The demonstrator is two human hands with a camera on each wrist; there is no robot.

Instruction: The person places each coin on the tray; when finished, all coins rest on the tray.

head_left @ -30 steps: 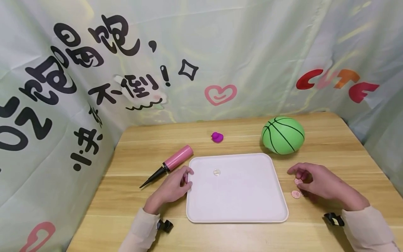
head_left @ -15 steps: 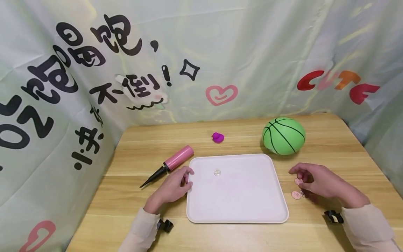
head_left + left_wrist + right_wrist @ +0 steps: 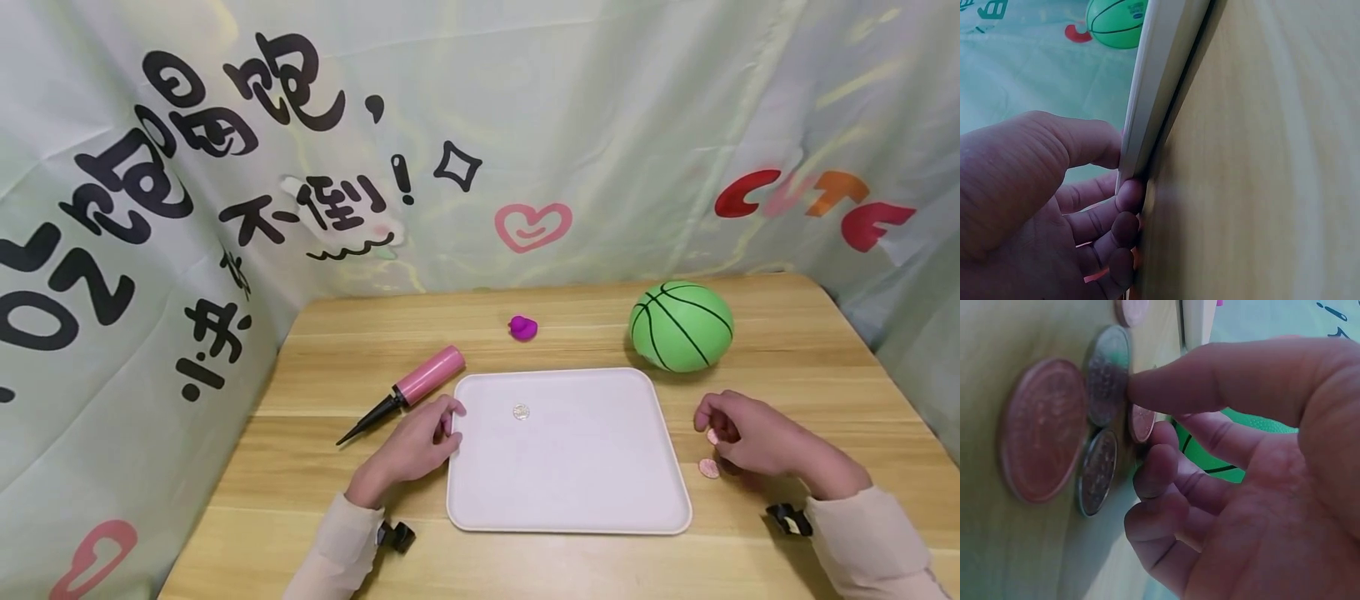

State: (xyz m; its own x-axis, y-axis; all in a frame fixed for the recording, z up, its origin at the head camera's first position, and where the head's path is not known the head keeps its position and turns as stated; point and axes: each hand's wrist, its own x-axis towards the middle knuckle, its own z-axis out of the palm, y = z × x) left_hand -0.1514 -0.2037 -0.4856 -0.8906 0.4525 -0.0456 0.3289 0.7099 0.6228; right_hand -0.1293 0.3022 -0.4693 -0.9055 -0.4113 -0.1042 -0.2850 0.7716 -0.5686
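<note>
My left hand holds the left rim of a pale, shallow tray, thumb on top and fingertips curled at its underside in the left wrist view. One silvery coin lies in the tray's upper left. Beyond the tray's right edge, my right hand hovers low over several coins on the table, fingers loosely bent. In the right wrist view its thumb tip is right at the edge of a silver coin; a large copper coin and a second silver coin lie beside it. Another copper coin is partly hidden under the fingers.
A green ball printed like a basketball sits behind the tray at the right. At the back is a purple rubber duck. A pink hand pump lies left of the tray, on the wooden table. A printed curtain hangs behind.
My right hand has shifted slightly among the coins, its fingers more curled, and now covers a silver coin seen half a second ago. The left hand stays on the tray's rim.
</note>
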